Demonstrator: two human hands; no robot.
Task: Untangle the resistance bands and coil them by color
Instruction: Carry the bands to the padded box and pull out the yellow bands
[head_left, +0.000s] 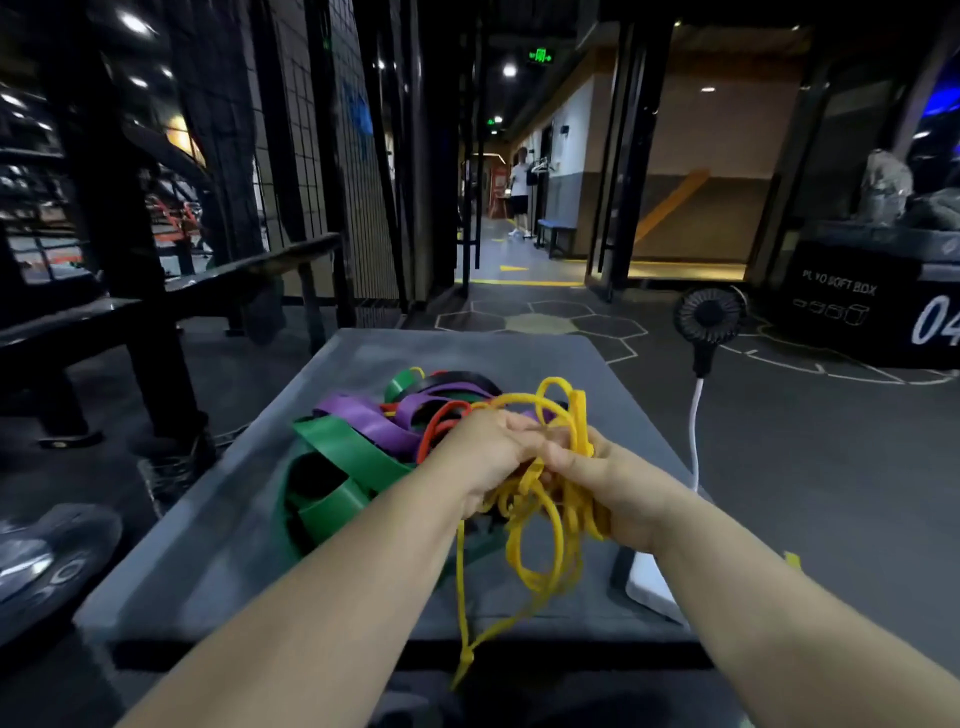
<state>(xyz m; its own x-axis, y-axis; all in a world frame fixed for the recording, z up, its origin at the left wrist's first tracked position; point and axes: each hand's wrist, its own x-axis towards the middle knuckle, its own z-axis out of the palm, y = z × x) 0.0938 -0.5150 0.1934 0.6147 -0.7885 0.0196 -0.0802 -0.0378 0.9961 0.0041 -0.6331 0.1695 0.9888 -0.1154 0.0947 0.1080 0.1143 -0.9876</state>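
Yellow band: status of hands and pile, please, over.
Hands: left hand and right hand grip yellow band, loops hanging past table edge. Behind: green band, purple band, red band, tangled. Red band beside left hand.

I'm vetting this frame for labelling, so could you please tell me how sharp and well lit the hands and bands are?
Head view: dim room, ceiling lights flaring top left; the wide-angle lens bows posts near the edges; left hand, right hand and the yellow band they grip are softly blurred; green band, purple band and red band read clearly by colour.
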